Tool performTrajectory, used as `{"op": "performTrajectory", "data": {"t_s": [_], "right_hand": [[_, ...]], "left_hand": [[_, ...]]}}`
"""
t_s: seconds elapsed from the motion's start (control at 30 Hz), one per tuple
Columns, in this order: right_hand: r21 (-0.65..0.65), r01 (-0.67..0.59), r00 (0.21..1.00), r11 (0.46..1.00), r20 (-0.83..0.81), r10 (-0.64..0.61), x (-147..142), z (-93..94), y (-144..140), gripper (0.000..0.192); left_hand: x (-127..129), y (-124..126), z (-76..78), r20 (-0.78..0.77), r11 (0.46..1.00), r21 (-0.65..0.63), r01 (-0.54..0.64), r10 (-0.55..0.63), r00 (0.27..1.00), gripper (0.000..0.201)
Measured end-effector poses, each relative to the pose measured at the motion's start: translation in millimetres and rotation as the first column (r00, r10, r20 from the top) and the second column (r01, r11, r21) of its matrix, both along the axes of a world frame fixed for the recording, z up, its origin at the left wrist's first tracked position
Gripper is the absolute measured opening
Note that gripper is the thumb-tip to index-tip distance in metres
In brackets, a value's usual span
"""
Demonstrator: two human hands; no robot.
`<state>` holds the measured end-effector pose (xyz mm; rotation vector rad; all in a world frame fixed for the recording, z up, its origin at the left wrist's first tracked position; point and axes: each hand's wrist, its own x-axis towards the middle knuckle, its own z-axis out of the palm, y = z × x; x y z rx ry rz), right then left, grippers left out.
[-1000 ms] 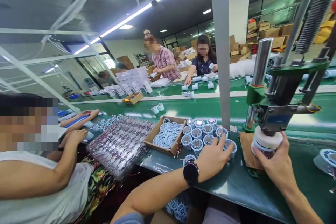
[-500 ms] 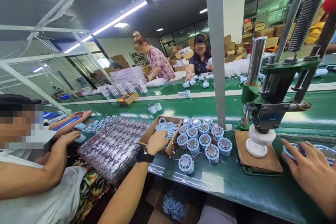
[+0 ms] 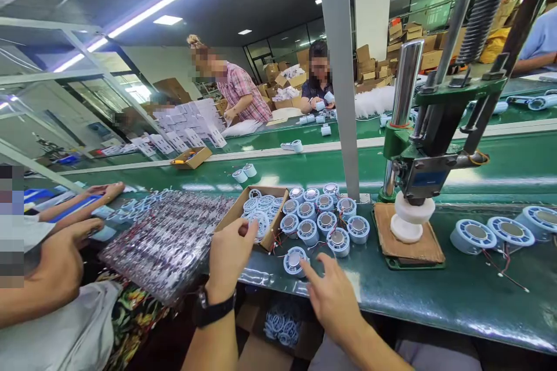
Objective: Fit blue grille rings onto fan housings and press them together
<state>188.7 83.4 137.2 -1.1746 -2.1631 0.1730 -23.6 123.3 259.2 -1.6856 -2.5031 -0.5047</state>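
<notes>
My left hand (image 3: 230,255), wearing a black wristwatch, pinches a light blue plastic ring (image 3: 261,224) at the front of a cardboard box (image 3: 277,231) of similar rings. My right hand (image 3: 334,295) has its fingers apart at the near side of a round light blue housing (image 3: 295,261) with a metal disc in its top. A fingertip is at that housing's edge; whether it touches, I cannot tell. Several more such housings (image 3: 326,221), with thin wires, stand grouped behind it.
A green hand press (image 3: 429,177) with white round pads stands on the right; further housings (image 3: 474,236) sit beyond it. To the left lies a plastic-wrapped stack of small parts (image 3: 169,243), near a co-worker's arm (image 3: 47,266). A grey post (image 3: 337,69) rises behind the housings.
My right hand has left the housings right of the press and come to the front housing. My left hand has drawn back from the box with a ring. The view has shifted right.
</notes>
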Motion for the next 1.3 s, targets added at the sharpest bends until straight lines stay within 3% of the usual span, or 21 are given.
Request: {"op": "performTrajectory", "data": {"t_s": [0.1, 0.23, 0.33, 0.4, 0.47, 0.53, 0.6, 0.67, 0.73, 0.83, 0.9, 0.93, 1.0, 1.07, 1.13, 1.3], "right_hand": [[-0.057, -0.014, 1.000, 0.998, 0.007, 0.015, -32.7, 1.3, 5.2, 0.059], [-0.110, -0.088, 0.996, 0.990, -0.024, 0.085, -30.8, 4.9, 8.2, 0.045], [-0.133, -0.157, 0.987, 0.979, -0.059, 0.150, 0.4, 0.9, -2.8, 0.036], [-0.138, -0.207, 0.976, 0.969, -0.092, 0.195, 32.4, -3.2, -14.5, 0.029], [-0.137, -0.258, 0.961, 0.957, -0.143, 0.238, 68.6, -5.5, -25.1, 0.021], [-0.138, -0.253, 0.955, 0.958, -0.194, 0.224, 103.6, -4.2, -31.6, 0.017], [-0.135, -0.175, 0.964, 0.975, -0.227, 0.141, 132.7, 0.5, -33.2, 0.015], [-0.121, -0.081, 0.969, 0.989, -0.242, 0.050, 153.5, 6.5, -31.6, 0.014], [-0.101, -0.037, 0.969, 0.994, -0.248, 0.011, 166.4, 11.3, -28.8, 0.016], [-0.086, -0.047, 0.963, 0.995, -0.269, 0.022, 174.1, 12.9, -25.3, 0.014], [-0.079, -0.045, 0.955, 0.996, -0.296, 0.020, 173.8, 10.5, -23.5, 0.012], [-0.072, -0.031, 0.951, 0.997, -0.308, 0.008, 172.8, 8.7, -22.7, 0.015], [-0.066, 0.006, 0.943, 0.998, -0.332, -0.027, 170.5, 5.2, -21.6, 0.023], [-0.080, 0.017, 0.934, 0.997, -0.354, -0.044, 169.5, 2.9, -21.9, 0.022], [-0.100, 0.016, 0.930, 0.995, -0.364, -0.052, 170.6, 1.7, -24.4, 0.020], [-0.148, 0.149, 0.937, 0.978, -0.296, -0.187, 170.1, -6.4, -36.6, 0.055]], "left_hand": [[10.5, -23.3, -2.8, 0.064, 1.000, 0.023, -0.011, 0.010, 0.998, 0.043], [10.8, -48.7, -3.6, 0.126, 0.998, 0.036, -0.056, 0.051, 0.991, 0.045], [17.2, -65.6, -9.8, 0.214, 0.999, 0.034, -0.029, 0.021, 0.977, 0.045], [34.6, -74.6, -19.4, 0.309, 0.995, -0.008, 0.097, -0.090, 0.947, 0.046], [63.9, -77.8, -31.5, 0.363, 0.953, -0.094, 0.287, -0.236, 0.901, 0.047], [100.0, -72.4, -43.4, 0.322, 0.875, -0.229, 0.427, -0.345, 0.881, 0.046], [134.1, -59.2, -53.2, 0.231, 0.816, -0.356, 0.455, -0.394, 0.889, 0.043], [157.9, -43.8, -60.4, 0.172, 0.796, -0.417, 0.439, -0.405, 0.898, 0.040], [167.7, -32.8, -65.4, 0.160, 0.786, -0.433, 0.441, -0.414, 0.896, 0.043], [160.8, -30.2, -69.9, 0.152, 0.762, -0.456, 0.460, -0.443, 0.884, 0.044], [150.8, -34.2, -73.8, 0.175, 0.728, -0.417, 0.544, -0.523, 0.834, 0.030], [146.6, -36.1, -76.8, 0.191, 0.689, -0.366, 0.625, -0.602, 0.775, 0.024], [141.6, -37.5, -85.2, 0.198, 0.555, -0.239, 0.796, -0.775, 0.600, 0.042], [141.0, -35.0, -95.2, 0.168, 0.440, -0.149, 0.885, -0.871, 0.462, 0.058], [142.3, -30.1, -104.1, 0.146, 0.438, -0.117, 0.891, -0.880, 0.452, 0.061], [140.9, -27.8, -117.0, 0.141, 0.455, -0.001, 0.890, -0.881, 0.451, 0.072]]}}
